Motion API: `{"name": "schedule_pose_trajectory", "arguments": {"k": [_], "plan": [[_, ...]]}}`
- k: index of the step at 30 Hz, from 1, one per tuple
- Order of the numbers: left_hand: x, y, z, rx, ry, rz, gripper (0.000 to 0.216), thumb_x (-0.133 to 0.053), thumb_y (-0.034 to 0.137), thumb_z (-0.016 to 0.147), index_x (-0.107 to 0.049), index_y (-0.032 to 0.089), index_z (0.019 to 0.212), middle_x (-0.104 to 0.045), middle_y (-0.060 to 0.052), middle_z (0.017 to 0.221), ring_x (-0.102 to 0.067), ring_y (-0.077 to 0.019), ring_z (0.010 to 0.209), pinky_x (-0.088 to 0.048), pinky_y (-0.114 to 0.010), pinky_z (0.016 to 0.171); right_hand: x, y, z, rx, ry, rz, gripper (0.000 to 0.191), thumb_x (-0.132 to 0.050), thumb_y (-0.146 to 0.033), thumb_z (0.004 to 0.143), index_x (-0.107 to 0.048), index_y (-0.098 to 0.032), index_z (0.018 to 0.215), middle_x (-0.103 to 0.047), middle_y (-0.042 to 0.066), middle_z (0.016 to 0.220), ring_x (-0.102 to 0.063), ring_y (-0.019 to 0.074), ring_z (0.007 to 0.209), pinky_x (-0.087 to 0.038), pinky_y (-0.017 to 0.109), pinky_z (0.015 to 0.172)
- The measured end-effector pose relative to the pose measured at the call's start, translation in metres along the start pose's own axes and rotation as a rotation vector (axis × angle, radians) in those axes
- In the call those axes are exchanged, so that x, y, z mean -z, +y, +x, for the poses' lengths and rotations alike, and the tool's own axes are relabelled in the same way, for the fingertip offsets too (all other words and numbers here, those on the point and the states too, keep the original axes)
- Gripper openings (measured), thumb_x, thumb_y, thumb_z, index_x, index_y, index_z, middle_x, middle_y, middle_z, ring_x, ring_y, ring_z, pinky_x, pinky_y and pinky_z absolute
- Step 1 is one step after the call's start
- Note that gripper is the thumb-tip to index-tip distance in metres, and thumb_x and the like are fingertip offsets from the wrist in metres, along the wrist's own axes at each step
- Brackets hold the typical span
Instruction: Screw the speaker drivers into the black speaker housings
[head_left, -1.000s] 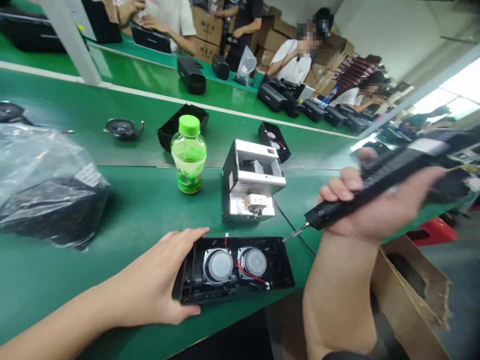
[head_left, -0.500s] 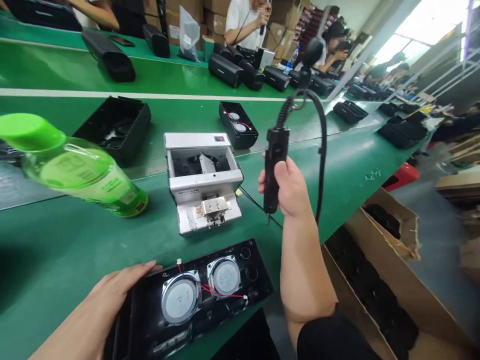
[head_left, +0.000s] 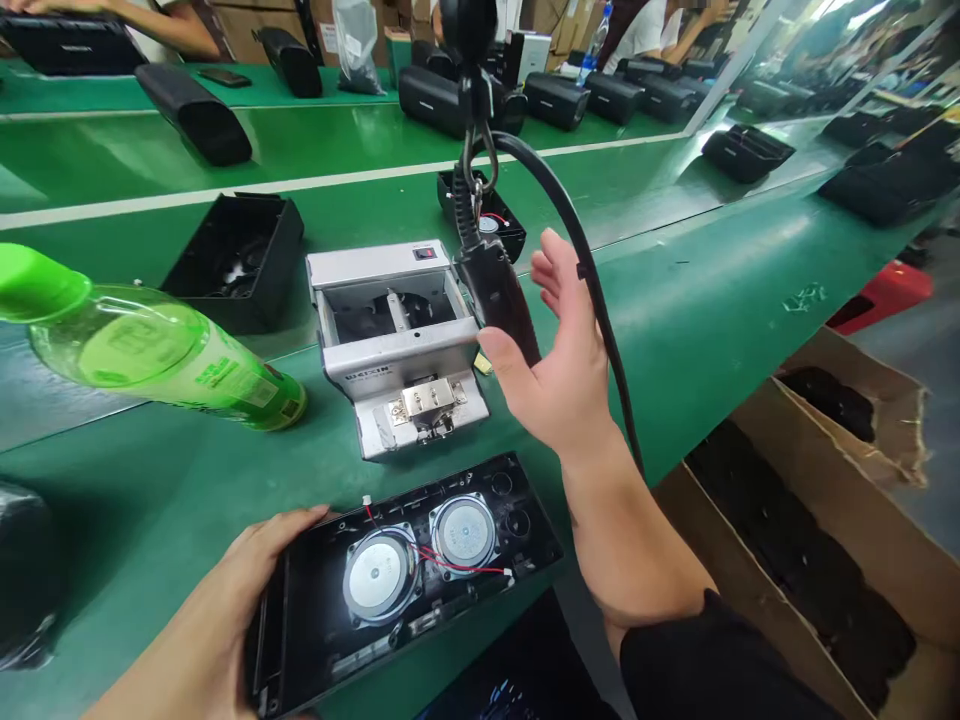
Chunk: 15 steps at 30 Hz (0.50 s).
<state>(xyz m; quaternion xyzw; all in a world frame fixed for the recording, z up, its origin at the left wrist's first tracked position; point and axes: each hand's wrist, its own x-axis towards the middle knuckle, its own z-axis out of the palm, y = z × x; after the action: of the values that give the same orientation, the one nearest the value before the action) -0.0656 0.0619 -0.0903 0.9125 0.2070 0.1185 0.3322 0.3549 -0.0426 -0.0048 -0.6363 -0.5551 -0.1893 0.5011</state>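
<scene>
My left hand (head_left: 240, 590) grips the left end of a black speaker housing (head_left: 315, 610) at the table's near edge. Two round silver speaker drivers (head_left: 379, 577) sit in it, with thin red wires and white plugs. My right hand (head_left: 566, 370) is open, fingers spread, beside a black electric screwdriver (head_left: 499, 300). The screwdriver hangs tilted from a hook, its cable looping over my wrist side; its tip is hidden. Behind the housing stands a silver screw feeder (head_left: 405, 347) with a red switch.
A green-capped bottle (head_left: 165, 340) leans into view at left. Open black housings (head_left: 232, 260) lie behind the feeder. Finished-looking black speakers (head_left: 555, 100) line the far bench, where co-workers sit. Cardboard boxes (head_left: 825, 560) with black parts stand at lower right.
My right hand has let go of the screwdriver and its fingers have spread. The screwdriver has swung left and tilted. My left hand stays on the housing.
</scene>
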Motion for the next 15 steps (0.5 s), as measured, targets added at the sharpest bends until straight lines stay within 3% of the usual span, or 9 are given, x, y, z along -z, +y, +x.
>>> {"name": "schedule_pose_trajectory", "arguments": {"k": [3,7,11,15], "plan": [[0.008,-0.002,0.003,-0.011,-0.082,-0.076,0.131,-0.089,0.095,0.078,-0.037,0.036,0.183,-0.062,-0.019,0.173,-0.074,-0.0479,0.146,-0.071,-0.063,0.117,-0.001,-0.017,0.001,0.183,-0.055,-0.134,0.074,-0.062,-0.063,0.119,-0.043,-0.021,0.177,-0.054,0.026,0.179,-0.051,0.0408,0.172,-0.045,0.067,0.144],[0.019,0.018,0.011,-0.042,-0.097,-0.015,0.130,-0.097,0.079,0.080,-0.033,0.037,0.185,-0.060,-0.019,0.177,-0.070,-0.0492,0.154,-0.067,-0.069,0.124,0.000,-0.030,0.001,0.236,-0.116,-0.136,0.081,-0.062,-0.065,0.118,-0.044,-0.015,0.179,-0.042,0.032,0.186,-0.040,0.0435,0.180,-0.043,0.070,0.144],[0.032,0.053,0.016,-0.046,-0.138,0.120,0.144,-0.108,0.053,0.074,-0.021,0.040,0.188,-0.047,-0.020,0.189,-0.058,-0.0511,0.167,-0.063,-0.071,0.129,0.001,-0.023,-0.002,0.222,-0.049,-0.188,0.089,-0.074,-0.057,0.113,-0.042,-0.012,0.183,-0.047,0.034,0.184,-0.049,0.0469,0.174,-0.044,0.073,0.142],[0.039,0.080,0.017,-0.007,-0.215,0.205,0.162,-0.110,0.071,0.072,-0.004,0.044,0.192,-0.041,-0.021,0.193,-0.054,-0.0521,0.170,-0.061,-0.073,0.131,-0.003,-0.011,-0.003,0.133,-0.052,-0.228,0.094,-0.076,-0.058,0.111,-0.040,-0.010,0.184,-0.050,0.037,0.181,-0.051,0.0519,0.172,-0.046,0.077,0.139]]}}
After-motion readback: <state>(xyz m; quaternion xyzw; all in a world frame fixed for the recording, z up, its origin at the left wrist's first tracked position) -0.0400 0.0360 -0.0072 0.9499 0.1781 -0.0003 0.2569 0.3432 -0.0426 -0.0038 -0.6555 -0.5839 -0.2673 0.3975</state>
